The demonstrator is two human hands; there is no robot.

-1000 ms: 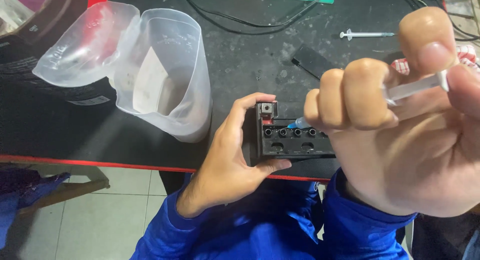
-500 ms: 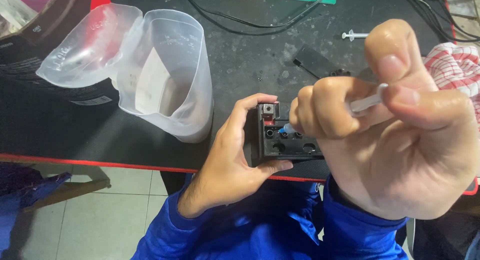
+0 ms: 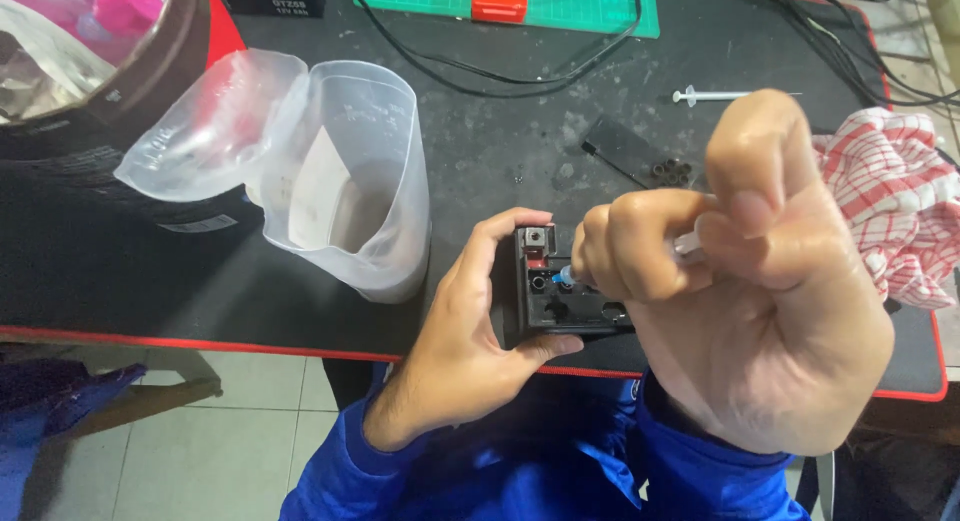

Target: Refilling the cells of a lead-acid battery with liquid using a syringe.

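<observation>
Your left hand (image 3: 470, 346) clamps the small black battery (image 3: 560, 296) at the desk's (image 3: 200, 281) near edge while your right hand (image 3: 740, 281), closed around a syringe (image 3: 688, 244), feeds its tip into a top hole, needing steady aim.

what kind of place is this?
Probably a small repair or hobby workbench: a dark desk mat with cables, a green cutting mat, a spare syringe, and a small black battery being worked on.
</observation>
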